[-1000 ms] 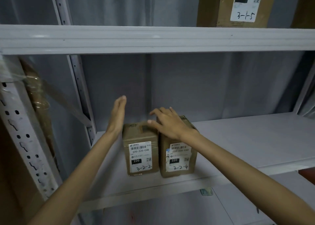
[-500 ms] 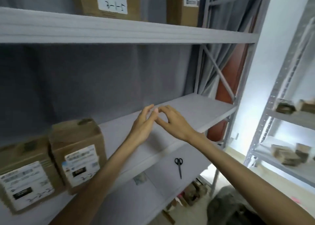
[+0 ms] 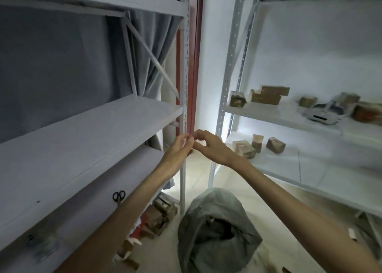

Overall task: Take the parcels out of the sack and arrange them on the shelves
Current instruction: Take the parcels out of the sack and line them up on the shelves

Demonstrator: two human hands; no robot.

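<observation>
Left shelf (image 3: 86,132): bare across its visible stretch. Scissors (image 3: 118,196) on the tier below. Left hand (image 3: 175,150) and right hand (image 3: 210,146) mid-air, fingertips touching, loosely curled, holding nothing visible. Sack (image 3: 217,229) on the floor below, mouth open, contents unclear. Parcels (image 3: 266,95) already on the right shelves. Probably partway through, next parcel not yet taken.

Single head-worn wide-angle view, looking forward and down into the corner between two shelving units: left shelf (image 3: 82,132) close along the frame's left, right shelf (image 3: 289,115) farther, upper right; sack (image 3: 215,227) on the floor, lower centre.
</observation>
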